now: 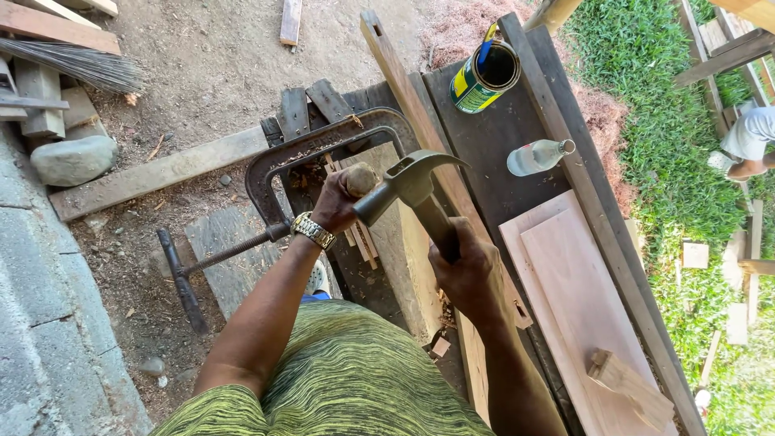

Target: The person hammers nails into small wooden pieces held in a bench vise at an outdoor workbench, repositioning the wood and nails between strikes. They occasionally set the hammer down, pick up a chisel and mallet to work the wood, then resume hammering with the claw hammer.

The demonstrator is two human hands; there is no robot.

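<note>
Looking down from the head camera, a green striped shirt (347, 379) is seen nearest, with both forearms stretched out above a dark, worn wooden workbench (500, 153). The right hand (468, 270) is wrapped tightly around the dark handle of a steel claw hammer (412, 186), whose head is held up beside the other hand, claw curving toward the right. The left hand (339, 202), a metal wristwatch (313, 231) on its wrist, is closed around the rounded wooden handle of a tool (362, 179); the blade end of that tool is hidden, so what kind it is cannot be told. The hammer head lies just beside the handle's top. Under the left hand pale wooden pieces (359, 238) are gripped in the bench area, and a large rusty iron C-clamp (323, 153) is set around them, its screw bar with crosshandle (190, 274) reaching out over the dirt ground to the left. A thick pale timber block (412, 258) lies between the two hands. To the right, flat light plywood sheets (573, 299) are laid on the bench, with a small wood offcut (630, 387) resting on them. Further off, a clear glass bottle (537, 157) lies on its side, and beyond it an open tin can with a green and yellow label (483, 77) stands on the bench. A long narrow wooden batten (404, 89) runs diagonally past the clamp. At the far left a grey stone (73, 160) and a broom of stiff bristles (81, 64) are seen; grass (646, 121) lies at the right.
</note>
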